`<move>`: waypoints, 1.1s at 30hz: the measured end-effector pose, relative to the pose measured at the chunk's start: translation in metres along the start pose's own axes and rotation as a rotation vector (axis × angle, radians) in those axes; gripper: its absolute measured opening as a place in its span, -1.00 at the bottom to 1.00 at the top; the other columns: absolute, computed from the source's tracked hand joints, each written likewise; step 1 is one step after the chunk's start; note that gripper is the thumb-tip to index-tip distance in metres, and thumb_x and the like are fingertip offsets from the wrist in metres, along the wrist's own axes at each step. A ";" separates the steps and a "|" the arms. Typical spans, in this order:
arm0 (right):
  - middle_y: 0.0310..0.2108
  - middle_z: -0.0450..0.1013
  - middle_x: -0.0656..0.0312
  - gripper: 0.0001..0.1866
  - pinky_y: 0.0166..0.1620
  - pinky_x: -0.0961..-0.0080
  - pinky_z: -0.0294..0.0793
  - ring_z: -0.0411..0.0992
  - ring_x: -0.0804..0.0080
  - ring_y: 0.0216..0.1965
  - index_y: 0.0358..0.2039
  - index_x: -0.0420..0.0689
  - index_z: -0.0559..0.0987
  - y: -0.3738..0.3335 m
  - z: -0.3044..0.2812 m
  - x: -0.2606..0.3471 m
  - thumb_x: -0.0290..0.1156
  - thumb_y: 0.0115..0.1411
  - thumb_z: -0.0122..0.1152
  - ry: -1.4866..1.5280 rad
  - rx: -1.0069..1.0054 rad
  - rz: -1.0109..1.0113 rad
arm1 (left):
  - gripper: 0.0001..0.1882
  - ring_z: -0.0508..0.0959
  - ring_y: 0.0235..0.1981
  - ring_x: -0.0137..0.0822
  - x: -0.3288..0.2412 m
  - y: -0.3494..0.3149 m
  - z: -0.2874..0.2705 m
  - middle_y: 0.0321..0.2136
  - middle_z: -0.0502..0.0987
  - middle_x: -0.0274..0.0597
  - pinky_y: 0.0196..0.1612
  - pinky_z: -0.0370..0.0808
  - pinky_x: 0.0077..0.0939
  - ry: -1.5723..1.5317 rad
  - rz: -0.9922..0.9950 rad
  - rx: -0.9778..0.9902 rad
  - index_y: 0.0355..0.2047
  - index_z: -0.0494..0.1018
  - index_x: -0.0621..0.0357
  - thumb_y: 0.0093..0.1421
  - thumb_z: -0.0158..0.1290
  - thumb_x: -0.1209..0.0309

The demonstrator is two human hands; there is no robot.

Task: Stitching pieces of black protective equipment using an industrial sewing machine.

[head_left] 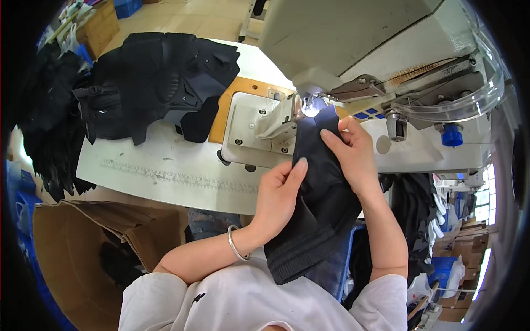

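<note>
A dark fabric piece (319,198) with a ribbed cuff at its lower end hangs from the sewing machine's needle area (309,105) down toward my lap. My left hand (279,193), with a silver bangle on the wrist, pinches the fabric's left edge. My right hand (353,151) grips the fabric's right side just below the presser foot. The fabric's top end lies under the foot of the white sewing machine (359,44).
A pile of black cut pieces (154,77) lies on the white table (165,171) at the left. More dark fabric hangs off the table's left edge. An open cardboard box (83,248) stands at the lower left. Blue bins and boxes sit at the right.
</note>
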State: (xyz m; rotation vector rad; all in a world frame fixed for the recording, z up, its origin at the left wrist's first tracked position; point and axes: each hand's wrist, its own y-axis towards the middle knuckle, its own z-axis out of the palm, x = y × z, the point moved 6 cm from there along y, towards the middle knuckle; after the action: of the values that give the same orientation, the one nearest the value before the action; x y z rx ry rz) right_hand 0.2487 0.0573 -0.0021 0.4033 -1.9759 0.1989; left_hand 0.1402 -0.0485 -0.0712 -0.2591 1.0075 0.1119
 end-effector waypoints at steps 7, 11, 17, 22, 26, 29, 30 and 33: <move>-0.37 0.47 0.18 -0.38 -0.11 0.58 0.35 0.40 0.47 -0.30 -0.24 -0.22 0.50 0.021 -0.014 -0.016 0.15 0.01 0.23 -0.245 -0.053 0.294 | -0.69 0.22 -0.59 -0.71 -0.014 0.030 -0.004 -0.60 0.36 -0.56 -0.51 0.16 -0.74 0.055 0.032 0.030 -0.47 0.47 0.09 0.33 -0.05 0.19; -0.47 0.42 0.29 -0.48 -0.26 0.64 0.33 0.36 0.56 -0.41 -0.41 -0.21 0.49 0.020 -0.020 -0.026 0.08 0.03 0.27 -0.158 -0.236 0.211 | -0.68 0.35 -0.52 -0.65 -0.037 0.049 -0.014 -0.59 0.39 -0.48 -0.47 0.28 -0.66 0.302 0.128 0.148 -0.46 0.42 0.16 0.35 -0.09 0.21; -0.59 0.34 0.42 -0.61 -0.42 0.71 0.22 0.20 0.70 -0.54 -0.60 -0.22 0.45 0.020 -0.007 -0.005 -0.15 0.07 0.30 -0.141 -0.074 0.122 | -0.59 0.39 0.04 -0.20 -0.144 0.156 -0.096 -0.10 0.47 -0.17 0.09 0.24 -0.19 1.947 1.055 -0.263 -0.16 0.44 0.19 0.12 0.11 0.13; -0.61 0.34 0.43 -0.67 -0.41 0.67 0.25 0.22 0.70 -0.52 -0.58 -0.25 0.49 0.014 -0.005 -0.007 -0.24 0.08 0.30 0.012 -0.274 0.062 | -0.34 0.28 0.18 -0.23 -0.152 0.211 -0.131 0.09 0.35 -0.23 0.21 0.14 -0.11 2.146 0.867 -0.042 -0.06 0.42 0.13 -0.06 0.18 -0.07; -0.51 0.44 0.36 -0.76 -0.31 0.60 0.35 0.32 0.66 -0.45 -0.41 -0.27 0.54 0.015 -0.007 -0.009 -0.32 0.10 0.28 0.038 -0.290 -0.047 | -0.30 0.27 0.16 -0.21 -0.142 0.196 -0.122 0.07 0.34 -0.25 0.09 0.25 -0.18 2.129 1.027 0.026 -0.08 0.43 0.13 -0.15 0.22 -0.07; -0.41 0.50 0.25 -0.71 -0.23 0.53 0.41 0.40 0.57 -0.36 -0.29 -0.29 0.50 0.018 -0.007 -0.010 -0.32 0.09 0.27 0.150 -0.255 -0.138 | -0.27 0.32 0.05 -0.21 -0.143 0.191 -0.123 -0.06 0.38 -0.22 0.00 0.27 -0.30 2.150 0.917 0.035 -0.13 0.43 0.21 -0.18 0.22 -0.10; -0.40 0.51 0.20 -0.66 -0.23 0.52 0.41 0.42 0.53 -0.35 -0.23 -0.29 0.48 0.019 -0.007 -0.011 -0.32 0.07 0.27 0.047 -0.251 -0.071 | -0.26 0.33 0.00 -0.22 -0.144 0.195 -0.126 -0.13 0.39 -0.21 -0.01 0.26 -0.31 2.160 0.858 0.046 -0.14 0.43 0.24 -0.19 0.22 -0.11; -0.42 0.50 0.09 -0.52 -0.25 0.51 0.42 0.44 0.42 -0.41 -0.07 -0.28 0.41 0.020 -0.006 -0.011 -0.33 0.02 0.27 -0.038 -0.283 -0.018 | -0.22 0.35 -0.12 -0.22 -0.148 0.189 -0.130 -0.28 0.37 -0.20 -0.04 0.27 -0.30 2.192 0.957 0.057 -0.18 0.42 0.31 -0.23 0.23 -0.12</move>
State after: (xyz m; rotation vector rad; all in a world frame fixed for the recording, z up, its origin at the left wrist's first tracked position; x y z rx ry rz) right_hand 0.2504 0.0801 -0.0089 0.2423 -2.0012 -0.1004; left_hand -0.0848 0.1034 -0.0429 0.3630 3.2548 0.7643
